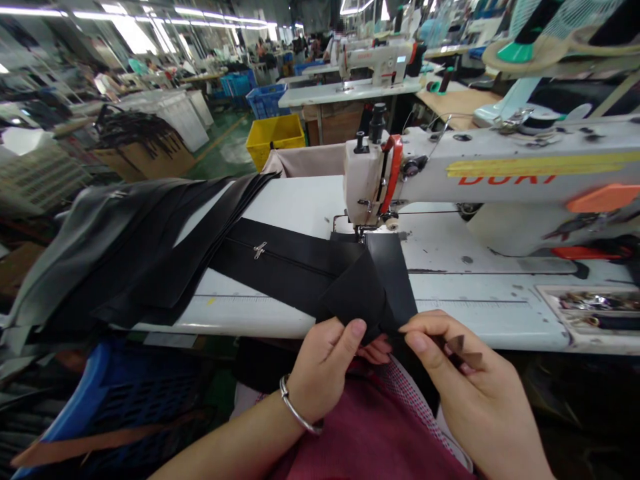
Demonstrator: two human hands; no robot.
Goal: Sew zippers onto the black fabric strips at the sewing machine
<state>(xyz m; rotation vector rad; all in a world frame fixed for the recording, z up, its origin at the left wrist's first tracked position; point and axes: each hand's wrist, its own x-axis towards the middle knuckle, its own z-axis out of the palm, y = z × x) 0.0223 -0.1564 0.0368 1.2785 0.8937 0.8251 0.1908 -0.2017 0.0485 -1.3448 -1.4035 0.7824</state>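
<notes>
A black leather-like strip (300, 257) with a zipper down its length and a metal zipper pull (259, 251) lies across the sewing machine table. Its right end is folded over near the machine's needle area, with another black piece (395, 267) beneath the presser foot. My left hand (325, 367) is closed on the folded end, thumb on top. At the strip's front corner, the thumb and index finger of my right hand (455, 380) are pinched together. Small brown pointed pieces (465, 352) stick out between that hand's other fingers; their kind is unclear.
The white sewing machine (480, 167) stands at the right. A stack of black pieces (150, 247) drapes over the table's left end. A blue basket (125, 393) is below left, and a parts tray (595, 310) lies at the right. Behind are a yellow bin (275, 137) and other machines.
</notes>
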